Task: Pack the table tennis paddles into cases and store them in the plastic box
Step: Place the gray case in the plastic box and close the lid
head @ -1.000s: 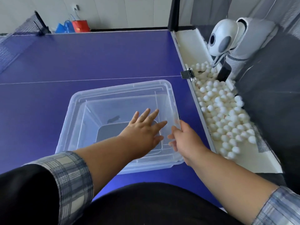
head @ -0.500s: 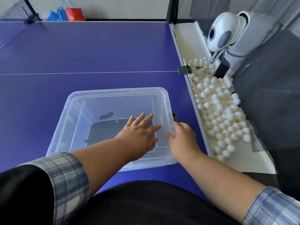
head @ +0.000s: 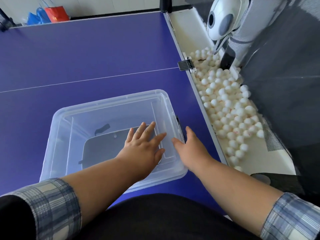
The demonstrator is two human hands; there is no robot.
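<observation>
A clear plastic box (head: 107,105) with its clear lid on sits on the blue table tennis table (head: 86,54), near the right edge. Through the lid a dark grey paddle case (head: 103,148) lies on the box floor. My left hand (head: 143,146) rests flat on the lid's right half, fingers spread. My right hand (head: 190,148) grips the box's right rim, thumb on top of the lid and fingers down the side by the black latch (head: 179,125).
Beside the table's right edge a white trough holds several white balls (head: 228,104), with a white ball machine (head: 220,19) at its far end. A net clamp (head: 185,64) sits on the table edge. Red and blue bags (head: 52,14) stand by the far wall.
The lid has settled flat on the box. My right hand slid from pinching the lid's edge to the latch side. My left hand stays pressed on the lid.
</observation>
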